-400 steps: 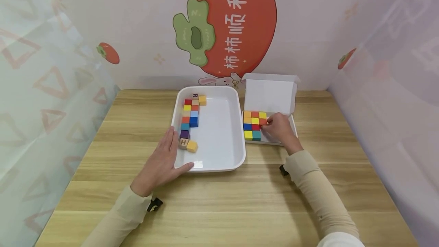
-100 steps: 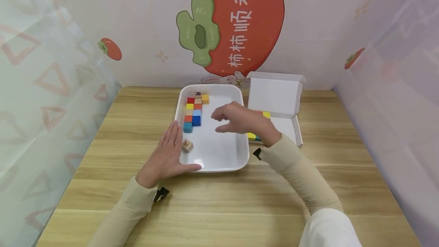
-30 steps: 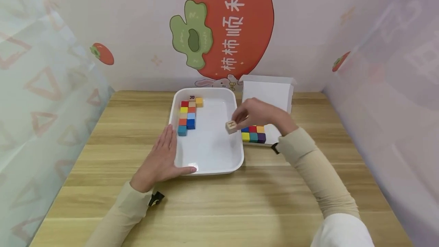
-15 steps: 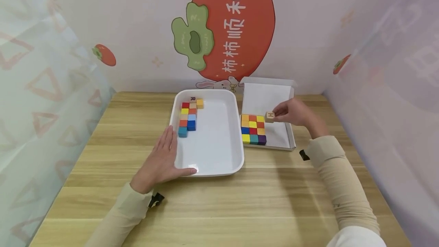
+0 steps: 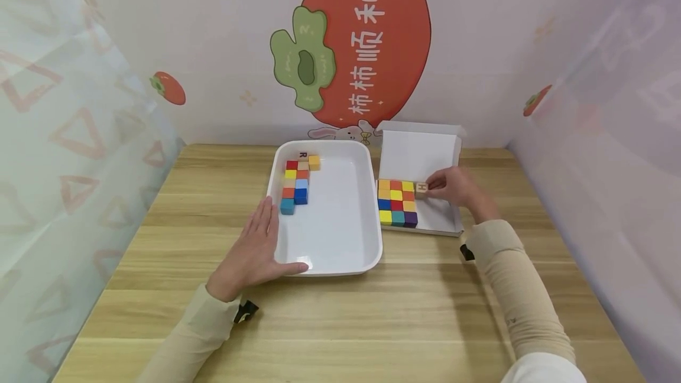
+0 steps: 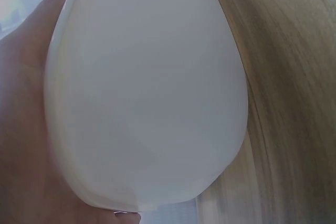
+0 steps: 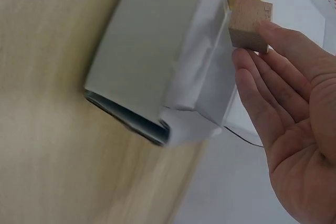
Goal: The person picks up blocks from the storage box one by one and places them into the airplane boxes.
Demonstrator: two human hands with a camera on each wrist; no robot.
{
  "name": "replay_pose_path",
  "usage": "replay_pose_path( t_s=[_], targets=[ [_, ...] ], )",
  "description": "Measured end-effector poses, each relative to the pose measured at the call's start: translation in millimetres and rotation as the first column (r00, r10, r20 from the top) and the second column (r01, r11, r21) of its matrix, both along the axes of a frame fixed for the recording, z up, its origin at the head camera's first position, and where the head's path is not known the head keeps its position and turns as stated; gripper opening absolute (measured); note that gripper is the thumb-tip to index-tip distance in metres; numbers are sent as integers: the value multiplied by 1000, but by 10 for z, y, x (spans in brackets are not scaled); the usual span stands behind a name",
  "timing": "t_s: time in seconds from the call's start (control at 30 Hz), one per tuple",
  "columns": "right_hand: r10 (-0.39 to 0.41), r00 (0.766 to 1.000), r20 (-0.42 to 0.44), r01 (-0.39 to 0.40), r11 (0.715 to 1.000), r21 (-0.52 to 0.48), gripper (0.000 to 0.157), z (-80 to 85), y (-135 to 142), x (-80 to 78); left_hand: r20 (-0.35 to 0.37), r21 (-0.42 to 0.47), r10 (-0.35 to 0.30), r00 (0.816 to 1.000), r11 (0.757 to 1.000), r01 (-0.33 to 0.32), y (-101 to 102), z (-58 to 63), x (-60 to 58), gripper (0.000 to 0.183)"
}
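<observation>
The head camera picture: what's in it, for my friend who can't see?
A right hand pinches a wooden H block in an open white box, beside rows of colored blocks. The left hand touches a white tray holding more blocks.

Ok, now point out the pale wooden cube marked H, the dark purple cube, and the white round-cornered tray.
Pale wooden cube marked H [image 5: 421,188]: head view, on its lettered face.
Dark purple cube [image 5: 410,218]: head view, on its visible middle.
White round-cornered tray [image 5: 332,223]: head view, on its bare floor.
</observation>
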State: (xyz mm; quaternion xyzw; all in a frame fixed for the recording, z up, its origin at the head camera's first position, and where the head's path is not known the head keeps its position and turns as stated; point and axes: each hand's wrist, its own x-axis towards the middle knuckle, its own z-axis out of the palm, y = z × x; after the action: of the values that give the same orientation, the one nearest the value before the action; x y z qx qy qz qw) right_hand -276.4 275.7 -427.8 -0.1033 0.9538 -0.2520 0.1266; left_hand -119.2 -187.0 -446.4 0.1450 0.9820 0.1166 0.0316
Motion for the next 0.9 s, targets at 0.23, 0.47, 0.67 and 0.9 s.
replay_pose_path(
  t_s=[0.23, 0.47, 0.67, 0.9],
  targets=[
    [-49, 999, 11, 50, 998, -29, 32, -77, -50, 27, -3, -3, -3, 1000, 1000, 3, 3, -11, 10, 140],
    [-65, 998, 5, 65, 997, -36, 36, -131, -79, 13, -2, -16, -5, 1000, 1000, 5, 6, -18, 21, 140],
    [-77, 997, 3, 77, 996, -52, 37, -134, -87, 6, -11, -18, -10, 1000, 1000, 10, 1, -6, -2, 138],
    [-101, 995, 2, 101, 993, -58, 37, -141, -111, 1, -5, -20, -4, 1000, 1000, 4, -2, -8, -9, 139]
  ],
)
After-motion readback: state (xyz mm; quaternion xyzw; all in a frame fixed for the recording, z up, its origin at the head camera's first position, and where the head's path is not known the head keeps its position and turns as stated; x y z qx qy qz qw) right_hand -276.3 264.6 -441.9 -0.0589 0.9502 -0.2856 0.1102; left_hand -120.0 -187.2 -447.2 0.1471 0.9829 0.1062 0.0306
